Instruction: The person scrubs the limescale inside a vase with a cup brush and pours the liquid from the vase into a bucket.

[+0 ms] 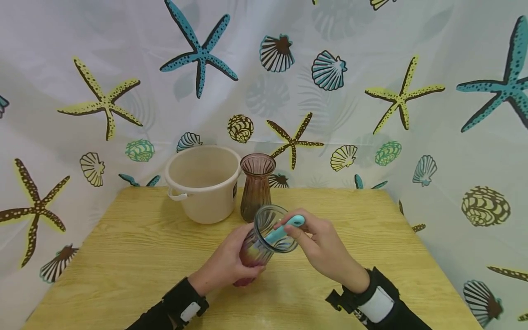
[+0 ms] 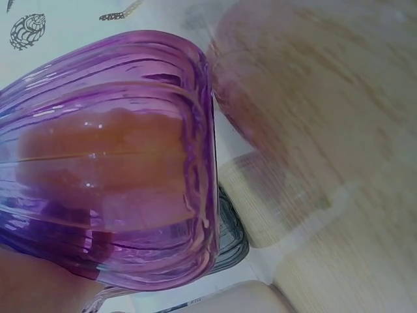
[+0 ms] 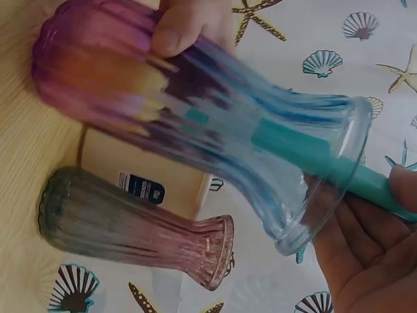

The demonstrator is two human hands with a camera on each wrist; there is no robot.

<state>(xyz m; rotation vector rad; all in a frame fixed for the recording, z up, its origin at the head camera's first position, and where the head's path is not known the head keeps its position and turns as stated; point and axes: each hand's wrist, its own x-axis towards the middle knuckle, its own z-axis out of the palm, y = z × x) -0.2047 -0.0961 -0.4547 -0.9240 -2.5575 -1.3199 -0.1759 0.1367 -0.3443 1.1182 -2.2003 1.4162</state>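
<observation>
Over the bench (image 1: 354, 220), the left hand (image 1: 231, 261) is gripping a vase (image 1: 256, 255) lengthwise-leaning toward the right hand (image 1: 323, 243), whose fingers are pinching a turquoise handle (image 3: 365, 182) reaching inside.

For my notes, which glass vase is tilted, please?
The blue-purple ribbed glass vase, held in the left hand; the pink-brown ribbed glass vase stands upright.

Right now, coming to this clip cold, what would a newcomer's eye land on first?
Probably the tilted glass vase, pink-purple at its base and bluish at its rim, held by the left hand above the table, while the right hand pinches a turquoise handle reaching into its mouth. Next, the bold starfish-and-shell sheet behind, with a cream bucket and a second vase in front of it.
</observation>
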